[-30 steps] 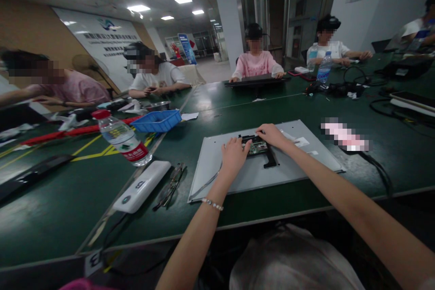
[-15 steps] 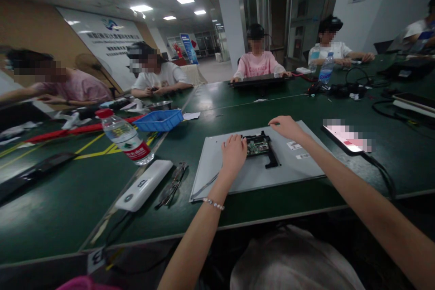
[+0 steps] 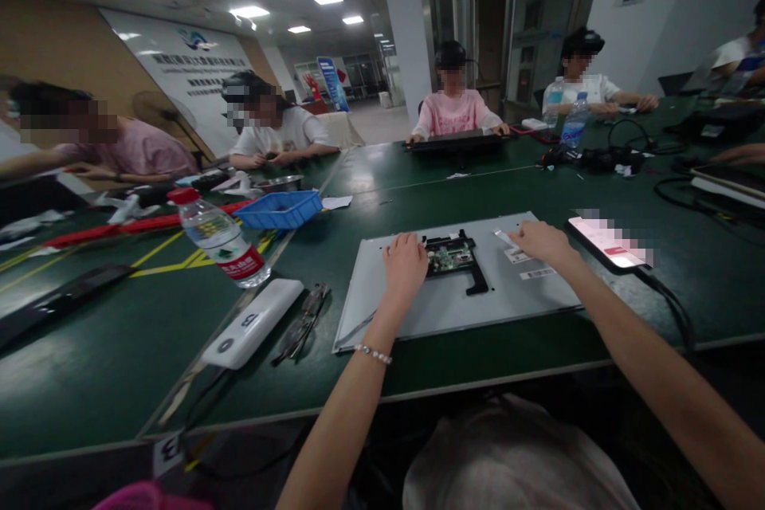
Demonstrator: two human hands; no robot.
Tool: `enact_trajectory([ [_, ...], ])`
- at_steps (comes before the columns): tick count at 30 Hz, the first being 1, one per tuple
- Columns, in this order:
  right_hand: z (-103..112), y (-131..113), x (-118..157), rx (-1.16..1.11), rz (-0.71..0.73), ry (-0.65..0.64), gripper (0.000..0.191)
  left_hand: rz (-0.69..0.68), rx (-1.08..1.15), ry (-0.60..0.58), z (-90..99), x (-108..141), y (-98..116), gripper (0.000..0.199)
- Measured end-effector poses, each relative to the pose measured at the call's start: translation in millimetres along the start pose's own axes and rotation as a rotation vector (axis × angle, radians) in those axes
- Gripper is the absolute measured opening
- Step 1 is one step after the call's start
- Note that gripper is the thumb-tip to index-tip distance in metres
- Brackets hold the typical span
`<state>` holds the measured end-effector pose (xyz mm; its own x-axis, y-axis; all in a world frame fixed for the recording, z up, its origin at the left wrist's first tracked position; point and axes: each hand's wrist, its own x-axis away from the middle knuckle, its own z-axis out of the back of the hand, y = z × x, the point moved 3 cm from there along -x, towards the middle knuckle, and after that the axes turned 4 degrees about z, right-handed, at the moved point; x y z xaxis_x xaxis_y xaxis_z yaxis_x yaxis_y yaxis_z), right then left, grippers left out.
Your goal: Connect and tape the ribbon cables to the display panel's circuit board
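Shifting rightward — right fingers (image 3: 524, 232) at silver strip (image 3: 503, 237).

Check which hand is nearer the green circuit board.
Left. The left hand is close beside the circuit board, at the left end of the black frame; the right hand is farther off, by the white labels on the gray panel.

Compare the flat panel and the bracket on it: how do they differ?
- Color: the panel is light grey, the bracket black.
- Shape: the panel is a broad rectangle; the bracket is smaller, with an arm jutting toward the near edge.
- Support: the panel lies on the table, the bracket on the panel.

Both lie in front of the person.
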<state>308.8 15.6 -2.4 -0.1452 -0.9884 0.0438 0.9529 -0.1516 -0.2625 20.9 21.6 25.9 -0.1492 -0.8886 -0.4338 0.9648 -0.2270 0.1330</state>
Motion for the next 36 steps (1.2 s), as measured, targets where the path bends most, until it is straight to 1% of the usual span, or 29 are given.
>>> enact_trajectory([
  [3, 0, 0, 0, -0.018, 0.025, 0.039, 0.031, -0.002, 0.003, -0.002, 0.5, -1, -1, 0.027],
  [6, 5, 4, -2, -0.12, 0.051, 0.144, 0.029, 0.008, 0.012, 0.003, 0.0, -2, -3, 0.029],
  [8, 10, 5, -3, -0.289, 0.101, 0.22, 0.03, 0.007, 0.027, 0.017, -0.4, -3, -4, 0.031],
  [10, 14, 1, -4, -0.54, 0.173, 0.227, 0.027, -0.003, 0.051, 0.033, -0.8, -4, -5, 0.032],
  [12, 17, -6, -2, -0.777, 0.232, 0.163, 0.024, -0.018, 0.085, 0.051, -0.9, -5, -6, 0.032],
  [13, 17, -11, 0, -0.858, 0.252, 0.112, 0.024, -0.027, 0.105, 0.059, -1.0, -5, -6, 0.033],
  [15, 17, -21, 5, -0.931, 0.289, 0.001, 0.025, -0.046, 0.152, 0.081, -1.1, -6, -6, 0.033],
  [18, 13, -33, 13, -0.878, 0.376, -0.164, 0.027, -0.114, 0.237, 0.11, -0.7, -8, -4, 0.036],
  [21, 4, -41, 18, -0.766, 0.459, -0.29, 0.029, -0.256, 0.35, 0.102, 1.4, -9, 2, 0.037],
  [24, -2, -46, 20, -0.729, 0.526, -0.369, 0.029, -0.394, 0.478, 0.041, 4.8, -5, 12, 0.032],
  [28, -6, -47, 20, -0.716, 0.55, -0.395, 0.028, -0.546, 0.54, -0.148, 5.8, 8, 30, 0.028],
  [30, -7, -46, 20, -0.719, 0.543, -0.403, 0.026, -0.612, 0.523, -0.246, 5.1, 16, 38, 0.03],
  [32, -8, -45, 19, -0.732, 0.545, -0.408, 0.024, -0.655, 0.473, -0.318, 4.8, 23, 45, 0.033],
  [36, -9, -41, 16, -0.674, 0.538, -0.377, 0.022, -0.692, 0.294, -0.416, 4.1, 29, 51, 0.04],
])
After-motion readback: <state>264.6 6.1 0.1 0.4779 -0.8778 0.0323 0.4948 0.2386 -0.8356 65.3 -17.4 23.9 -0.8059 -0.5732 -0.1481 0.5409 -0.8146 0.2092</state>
